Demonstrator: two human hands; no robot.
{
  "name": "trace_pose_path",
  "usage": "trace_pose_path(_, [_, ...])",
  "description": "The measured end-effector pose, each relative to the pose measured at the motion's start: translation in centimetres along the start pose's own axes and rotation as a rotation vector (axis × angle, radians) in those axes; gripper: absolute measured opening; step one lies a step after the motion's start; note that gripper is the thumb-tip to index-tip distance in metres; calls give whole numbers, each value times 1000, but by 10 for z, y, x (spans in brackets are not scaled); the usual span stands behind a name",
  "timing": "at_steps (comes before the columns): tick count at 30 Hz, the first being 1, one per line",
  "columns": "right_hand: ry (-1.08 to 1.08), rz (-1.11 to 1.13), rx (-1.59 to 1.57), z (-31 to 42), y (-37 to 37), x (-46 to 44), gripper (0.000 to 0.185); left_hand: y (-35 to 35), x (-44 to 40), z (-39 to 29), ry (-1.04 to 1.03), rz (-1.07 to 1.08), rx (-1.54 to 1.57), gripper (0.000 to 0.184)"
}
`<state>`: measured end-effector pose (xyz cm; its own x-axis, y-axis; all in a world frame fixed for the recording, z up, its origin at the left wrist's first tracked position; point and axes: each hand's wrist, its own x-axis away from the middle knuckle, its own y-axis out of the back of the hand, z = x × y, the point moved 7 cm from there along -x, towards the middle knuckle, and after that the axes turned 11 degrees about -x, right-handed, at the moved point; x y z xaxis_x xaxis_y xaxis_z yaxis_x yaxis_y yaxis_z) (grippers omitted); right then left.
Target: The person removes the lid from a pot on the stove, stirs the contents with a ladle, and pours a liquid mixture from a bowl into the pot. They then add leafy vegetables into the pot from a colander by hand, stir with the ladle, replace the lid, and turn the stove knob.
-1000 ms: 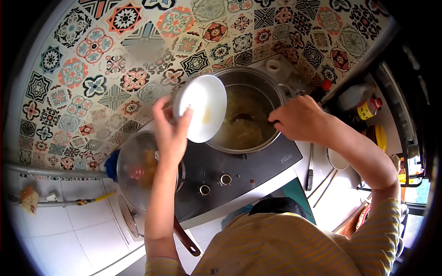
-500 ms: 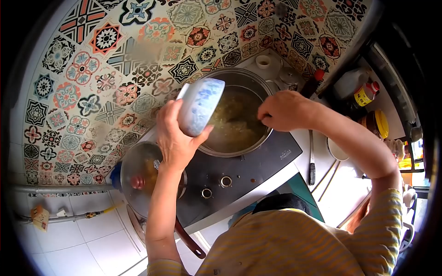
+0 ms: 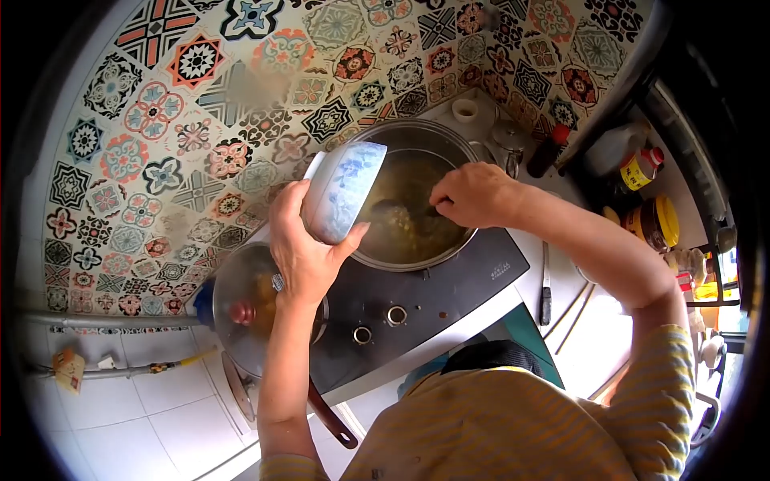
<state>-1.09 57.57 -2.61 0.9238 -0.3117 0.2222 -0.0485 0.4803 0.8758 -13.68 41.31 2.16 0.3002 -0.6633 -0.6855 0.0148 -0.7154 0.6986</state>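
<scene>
The left hand (image 3: 303, 248) grips a blue-and-white bowl (image 3: 346, 188) from below, thumb on the near side and fingers wrapped behind. The bowl is tipped well over, its mouth facing the big pot (image 3: 417, 138), above that pot's left side. The right hand (image 3: 473, 196) is over the pot's other side, fingers curled closed — perhaps round a handle, though the view is too poor to tell what it grips. Cloudy broth (image 3: 413, 240) lies in the pot.

To do this well, hold the bowl's lip inside the pot's rim and low, so nothing splashes or runs onto the stove (image 3: 465, 280). A firm thumb matters — a smooth bowl could slip — and both wrists should clear the hot rim.
</scene>
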Motion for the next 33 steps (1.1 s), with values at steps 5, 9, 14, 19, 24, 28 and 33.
trace_pose_path(5, [-28,-6,340,-22,-1,13,22,2,1,3,18,-13,49,77])
trace_pose_path(9, [-11,46,387,-21,11,24,18,4,4,9,53,-45,94,76])
trace_pose_path(14, [-91,82,-292,-46,8,6,21,11,6,15,101,-66,150,77])
trace_pose_path(19, [-423,247,-968,-48,-31,-2,26,19,7,17,57,-112,136,78])
trace_pose_path(24, [-355,81,-1045,-50,-26,18,30,29,4,20,64,-118,150,78])
trace_pose_path(28, [-269,-97,-995,-42,-9,43,33,31,3,29,191,-129,293,73])
trace_pose_path(33, [-81,-437,-627,-28,12,75,33,27,1,29,147,-123,324,72])
